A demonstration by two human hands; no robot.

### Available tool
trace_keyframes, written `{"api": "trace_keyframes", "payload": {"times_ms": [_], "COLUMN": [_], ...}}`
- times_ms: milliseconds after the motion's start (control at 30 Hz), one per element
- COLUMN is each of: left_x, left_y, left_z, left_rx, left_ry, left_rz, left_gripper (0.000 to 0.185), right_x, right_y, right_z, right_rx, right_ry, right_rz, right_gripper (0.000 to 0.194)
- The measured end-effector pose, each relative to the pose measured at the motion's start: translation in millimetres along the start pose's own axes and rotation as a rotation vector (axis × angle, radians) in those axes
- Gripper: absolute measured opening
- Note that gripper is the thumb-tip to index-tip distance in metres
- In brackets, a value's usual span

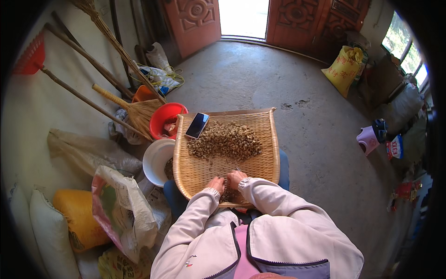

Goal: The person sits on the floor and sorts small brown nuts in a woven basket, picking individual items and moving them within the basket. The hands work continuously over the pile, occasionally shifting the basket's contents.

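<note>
A woven winnowing basket (268,139) rests across my knees. In its far half lies a wide heap of small brown nubbly pieces (230,139), perhaps dried nuts or roots. My left hand (216,185) and my right hand (236,178) are close together over the near half, fingers bent inward. Between them and my body is a smaller, darker pile of bits (228,196). A small greyish tip shows by my right hand; what it belongs to is unclear. The fingertips of both hands are hidden, so any grip is unclear. A smartphone (197,125) lies at the basket's far left corner.
Left of the basket stand a white bucket (153,164) and a red basin (158,117) with things inside. Brooms (141,113) and a red rake head (30,55) lean on the wall. An opened woven sack (129,205) stands nearer. A yellow sack (343,69) sits far right.
</note>
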State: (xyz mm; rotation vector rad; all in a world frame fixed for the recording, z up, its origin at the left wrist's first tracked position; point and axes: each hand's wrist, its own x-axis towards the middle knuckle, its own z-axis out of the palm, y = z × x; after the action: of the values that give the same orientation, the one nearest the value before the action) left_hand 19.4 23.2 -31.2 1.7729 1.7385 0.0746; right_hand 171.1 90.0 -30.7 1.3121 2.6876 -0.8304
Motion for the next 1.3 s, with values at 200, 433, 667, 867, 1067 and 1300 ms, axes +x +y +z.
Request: {"api": "trace_keyframes", "payload": {"times_ms": [200, 433, 667, 867, 1067, 1300], "left_x": [-13.1, -8.7, -12.7, -12.2, -9.7, -4.3], "left_y": [-9.9, -12.5, -2.8, -10.9, -9.4, -3.4], "left_z": [17.6, 14.7, -10.1, 14.4, 15.3, -6.0], "left_rx": [-0.061, 0.125, 0.146, 0.037, -0.092, -0.021], "left_ry": [-0.171, -0.264, -0.173, -0.173, -0.112, 0.073], "left_rz": [0.068, -0.119, -0.193, -0.099, 0.029, -0.062], "left_gripper": [0.02, 0.023, 0.026, 0.024, 0.03, 0.031], "right_x": [-25.9, -20.1, -19.1, -27.0, -20.4, -6.4], "right_y": [-18.0, -12.1, 11.7, -23.4, -18.6, 12.6], "right_z": [-9.2, -18.6, -10.4, -12.6, -0.9, -0.2], "right_rx": [0.027, -0.17, -0.046, -0.029, -0.013, 0.122], "right_ry": [-0.296, -0.203, -0.087, -0.294, -0.251, -0.055], "right_rz": [-0.079, -0.119, 0.01, -0.02, -0.086, -0.016], "right_gripper": [0.021, 0.017, 0.019, 0.022, 0.021, 0.02]}}
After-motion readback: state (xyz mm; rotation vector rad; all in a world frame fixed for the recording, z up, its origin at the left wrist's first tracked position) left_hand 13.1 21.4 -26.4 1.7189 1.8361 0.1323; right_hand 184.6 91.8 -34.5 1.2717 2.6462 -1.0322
